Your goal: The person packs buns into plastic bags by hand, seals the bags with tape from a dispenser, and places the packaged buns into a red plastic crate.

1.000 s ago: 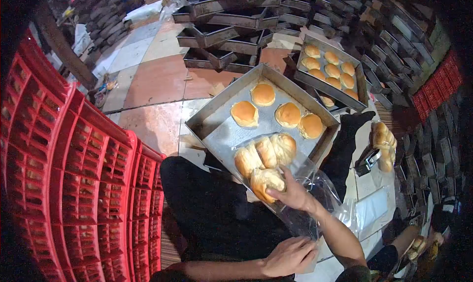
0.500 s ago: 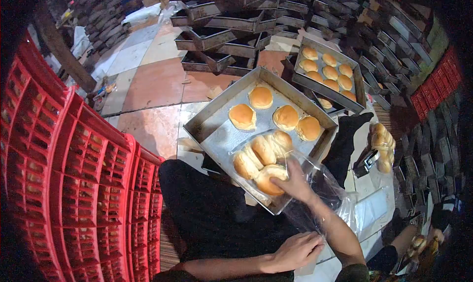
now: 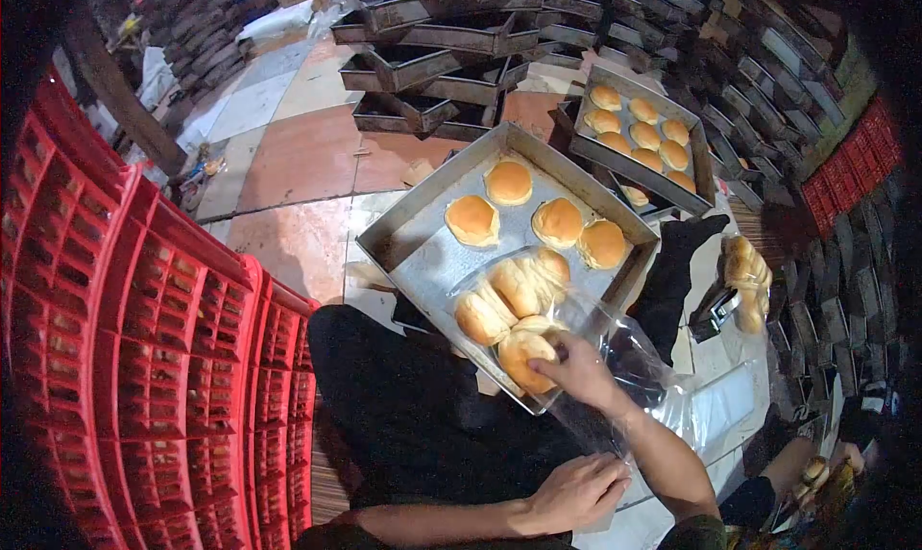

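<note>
The right hand [image 3: 581, 375] grasps a bun [image 3: 521, 358], fingers curled over its near edge, inside a clear plastic bag [image 3: 629, 353] that lies on the metal tray [image 3: 423, 257]. Other bagged buns [image 3: 519, 286] sit just beyond the fingertips. The left hand [image 3: 576, 492], below the right and nearer the body, is clenched on the bag's open end. The bun looks light, soft and easily dented, so a loose cupped hold round its sides suits better than a squeeze; the film looks thin and slippery
</note>
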`<action>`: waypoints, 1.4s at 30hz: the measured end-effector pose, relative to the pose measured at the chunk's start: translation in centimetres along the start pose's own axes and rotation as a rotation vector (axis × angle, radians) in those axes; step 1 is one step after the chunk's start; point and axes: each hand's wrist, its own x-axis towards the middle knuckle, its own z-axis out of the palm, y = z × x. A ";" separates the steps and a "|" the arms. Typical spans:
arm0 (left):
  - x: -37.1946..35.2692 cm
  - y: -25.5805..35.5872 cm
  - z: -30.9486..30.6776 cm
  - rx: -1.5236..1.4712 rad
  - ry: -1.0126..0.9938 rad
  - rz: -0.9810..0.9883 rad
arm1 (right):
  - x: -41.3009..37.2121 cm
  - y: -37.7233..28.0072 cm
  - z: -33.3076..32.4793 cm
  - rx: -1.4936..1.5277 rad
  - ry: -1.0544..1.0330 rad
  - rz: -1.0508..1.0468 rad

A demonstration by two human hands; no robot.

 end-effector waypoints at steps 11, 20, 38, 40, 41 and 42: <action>-1.0 -0.5 -0.3 0.091 -0.041 -0.080 | -1.4 0.0 1.1 -0.161 -0.180 -0.187; -0.9 -0.7 0.1 0.027 -0.098 -0.060 | -0.7 0.0 0.4 -0.407 0.147 -0.393; 1.0 -0.7 0.5 -0.177 -0.126 -0.062 | 3.3 3.0 1.1 1.088 -0.368 0.402; 1.1 -0.7 0.8 -0.219 -0.170 -0.076 | 2.0 2.2 1.0 1.035 -0.310 0.475; 0.9 -0.8 0.9 -0.218 -0.171 -0.076 | 1.4 2.0 1.3 0.649 -0.237 0.281; 0.6 -1.0 1.1 -0.203 -0.152 -0.070 | 1.0 1.6 1.4 0.266 -0.161 0.091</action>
